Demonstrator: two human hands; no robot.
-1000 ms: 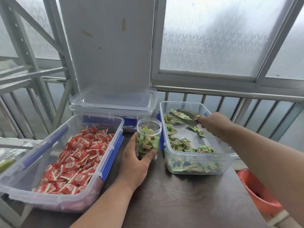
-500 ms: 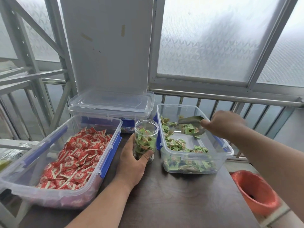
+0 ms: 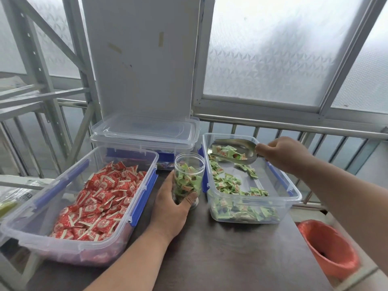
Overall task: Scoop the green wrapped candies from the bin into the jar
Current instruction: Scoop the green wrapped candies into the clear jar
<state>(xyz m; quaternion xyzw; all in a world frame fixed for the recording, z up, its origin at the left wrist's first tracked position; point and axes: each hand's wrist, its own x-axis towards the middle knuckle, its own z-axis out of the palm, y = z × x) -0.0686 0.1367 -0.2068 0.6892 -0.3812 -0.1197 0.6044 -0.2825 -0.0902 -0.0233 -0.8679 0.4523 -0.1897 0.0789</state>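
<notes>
A clear plastic bin [image 3: 294, 198] at the right of the dark table holds green wrapped candies [image 3: 228, 183] along its left and near sides. My right hand [image 3: 281, 154] grips the handle of a metal scoop [image 3: 235, 153], which is lifted above the bin's far end with several green candies in it, mouth pointing left. A clear open jar [image 3: 189, 177], partly filled with green candies, stands upright just left of the bin. My left hand [image 3: 172, 204] is wrapped around the jar's lower part.
A larger clear bin [image 3: 33, 234] with blue clips holds red wrapped candies at the left. A closed lidded bin [image 3: 144, 133] sits behind it against a white panel. A metal railing runs behind the table. An orange-lined waste bin [image 3: 327, 248] stands on the floor at lower right.
My right hand has raised the loaded scoop out of the candies, above the far end of the bin. My left hand stays on the jar.
</notes>
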